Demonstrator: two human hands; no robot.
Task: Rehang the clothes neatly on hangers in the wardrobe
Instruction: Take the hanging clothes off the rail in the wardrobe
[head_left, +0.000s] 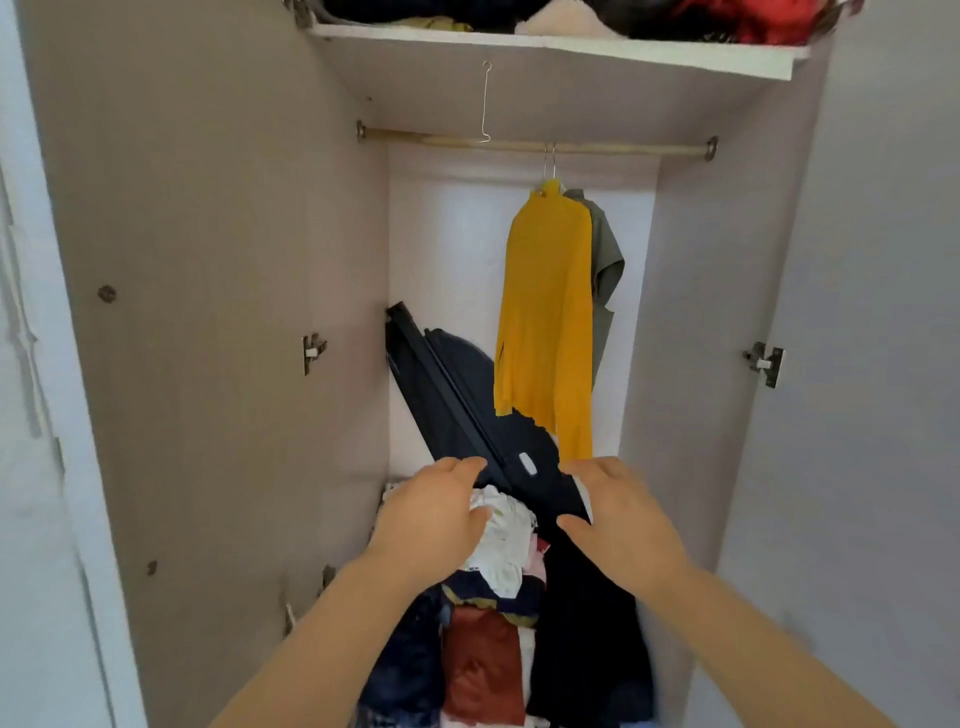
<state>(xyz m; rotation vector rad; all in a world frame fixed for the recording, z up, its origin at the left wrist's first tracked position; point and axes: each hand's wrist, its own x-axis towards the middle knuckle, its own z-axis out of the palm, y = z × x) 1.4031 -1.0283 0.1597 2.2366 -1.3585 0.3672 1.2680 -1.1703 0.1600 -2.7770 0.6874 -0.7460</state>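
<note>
Clothes pile (488, 649) cropped below, shelf heap (571, 15) above

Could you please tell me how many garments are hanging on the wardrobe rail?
2. A yellow top hangs on the rail, right of its middle; a grey-green garment hangs just behind it, partly covered. Another could be hidden behind them.

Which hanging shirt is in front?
The yellow top; it covers most of the grey shirt hanging behind it on the rail.
</note>
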